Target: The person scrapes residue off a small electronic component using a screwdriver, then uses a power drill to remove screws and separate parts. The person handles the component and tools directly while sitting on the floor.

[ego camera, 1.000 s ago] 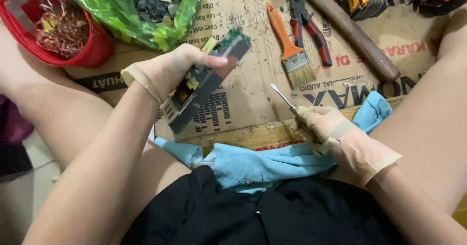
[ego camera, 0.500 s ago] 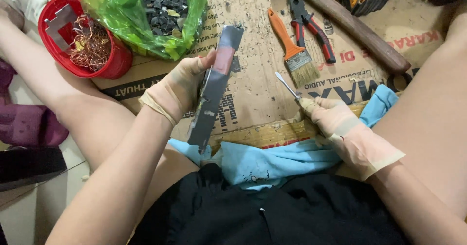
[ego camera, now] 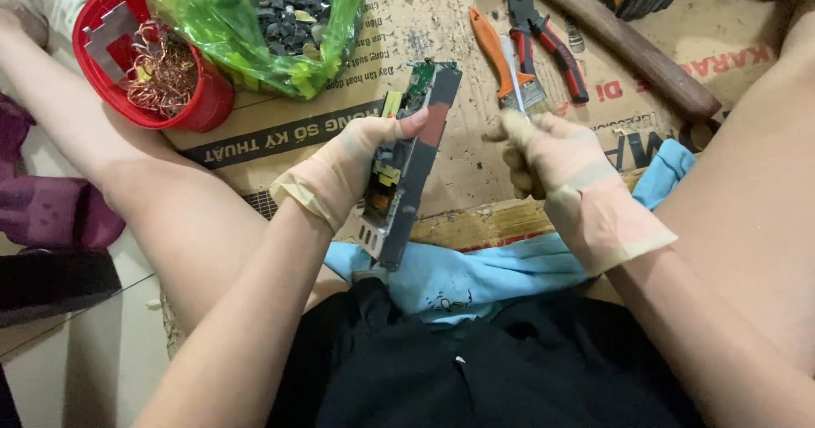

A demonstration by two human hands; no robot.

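From the head camera, looking down past the person's lap, both hands wear thin beige gloves. The left hand (ego camera: 352, 169) is closed around a long circuit board in a metal casing (ego camera: 406, 165), held tilted on edge over the cardboard sheet (ego camera: 441, 20), its lower end just above the blue cloth (ego camera: 475, 279) lying across the lap. The thumb presses on the board's upper side. The right hand (ego camera: 543, 152) is clenched around a thin metal tool (ego camera: 514, 76), blurred, whose shaft sticks up from the fist, just beside the board but not touching it.

Beyond the hands on the cardboard lie an orange-handled paintbrush (ego camera: 501, 54), red-handled pliers (ego camera: 543, 33) and a long wooden handle (ego camera: 628, 46). At upper left stands a red bowl (ego camera: 208, 109) holding copper wire (ego camera: 161, 71), touching a green plastic bag (ego camera: 229, 20) filled with dark scraps
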